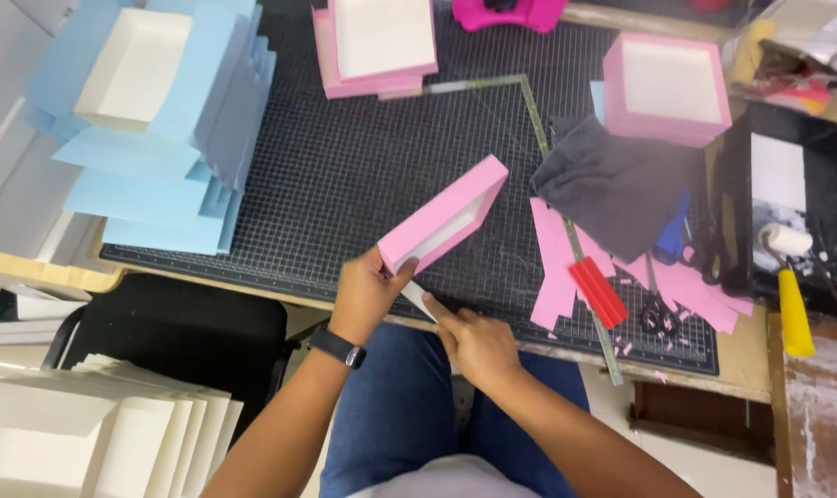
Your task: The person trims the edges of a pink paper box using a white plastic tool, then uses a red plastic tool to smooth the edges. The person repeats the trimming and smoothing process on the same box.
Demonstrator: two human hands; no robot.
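The left hand pinches the tilted pink box at its near corner; the right hand, beside it, presses one finger flat and should stay firm.

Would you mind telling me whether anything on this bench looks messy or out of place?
Pink paper offcuts lie scattered over the cutting mat beside the crumpled grey cloth; otherwise nothing looks damaged.

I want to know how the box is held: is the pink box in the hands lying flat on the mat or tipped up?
Tipped up. The pink box stands on one edge, its white inside facing sideways, gripped by the left hand.
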